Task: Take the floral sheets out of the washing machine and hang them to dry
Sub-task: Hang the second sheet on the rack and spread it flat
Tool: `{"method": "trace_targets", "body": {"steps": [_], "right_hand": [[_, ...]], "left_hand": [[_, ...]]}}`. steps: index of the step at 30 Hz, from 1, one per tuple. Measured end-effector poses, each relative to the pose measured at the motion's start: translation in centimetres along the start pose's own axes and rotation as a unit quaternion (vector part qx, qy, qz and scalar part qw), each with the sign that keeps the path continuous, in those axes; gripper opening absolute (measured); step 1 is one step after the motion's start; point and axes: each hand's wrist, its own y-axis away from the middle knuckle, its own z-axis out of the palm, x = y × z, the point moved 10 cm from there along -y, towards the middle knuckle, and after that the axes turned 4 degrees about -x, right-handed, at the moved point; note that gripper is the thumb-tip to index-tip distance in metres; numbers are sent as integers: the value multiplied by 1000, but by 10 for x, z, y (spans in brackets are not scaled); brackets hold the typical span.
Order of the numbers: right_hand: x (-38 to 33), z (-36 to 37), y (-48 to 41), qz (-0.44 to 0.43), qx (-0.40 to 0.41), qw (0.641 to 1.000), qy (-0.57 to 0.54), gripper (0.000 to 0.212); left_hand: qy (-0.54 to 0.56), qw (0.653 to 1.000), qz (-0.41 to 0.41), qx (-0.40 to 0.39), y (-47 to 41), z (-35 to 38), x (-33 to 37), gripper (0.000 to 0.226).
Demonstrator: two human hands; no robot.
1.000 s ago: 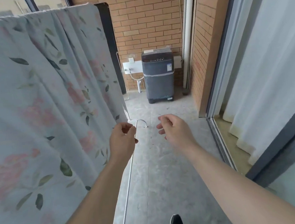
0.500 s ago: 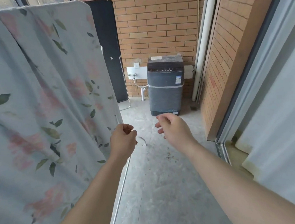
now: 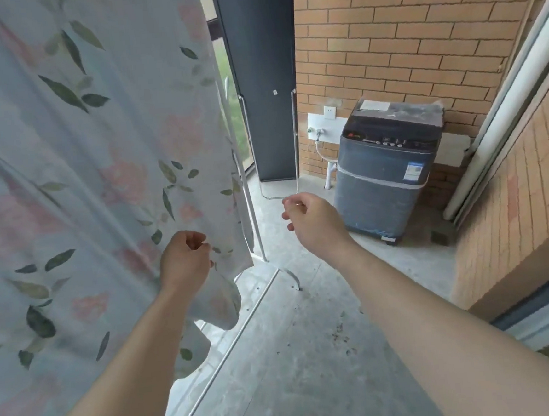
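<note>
A pale floral sheet (image 3: pixel 82 157) with pink flowers and green leaves hangs over a white drying rack (image 3: pixel 249 203) and fills the left half of the view. My left hand (image 3: pixel 185 260) is loosely curled in front of the sheet's lower right edge, and I see no fabric pinched in it. My right hand (image 3: pixel 313 221) hovers in the air to the right, loosely curled and empty. A grey top-loading washing machine (image 3: pixel 386 179) stands ahead by the brick wall, lid down.
The rack's base bar (image 3: pixel 237 335) runs along the concrete floor by my left arm. A dark panel (image 3: pixel 263 77) stands behind the rack. A tap (image 3: pixel 318 133) sits on the brick wall (image 3: pixel 400 33). A brick pillar (image 3: pixel 514 221) narrows the right side.
The view has moved forward and nearer the washing machine. The sheet's lower edge now lies behind my left hand. Both hands keep their loose curl.
</note>
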Motion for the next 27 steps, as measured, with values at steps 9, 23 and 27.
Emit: {"method": "trace_targets", "body": {"steps": [9,23,27], "right_hand": [[16,11,-155,-17,-100,995,-20,19],[3,17,-412,-61,-175,981,58,24],[3,31,-465,-87,-220,970,59,24]], "left_hand": [[-37,997,-30,57,-85,50,33,14],[-48,992,2,113,-293,135,128,8],[-88,984,-11,157,-327,143,141,17]]}}
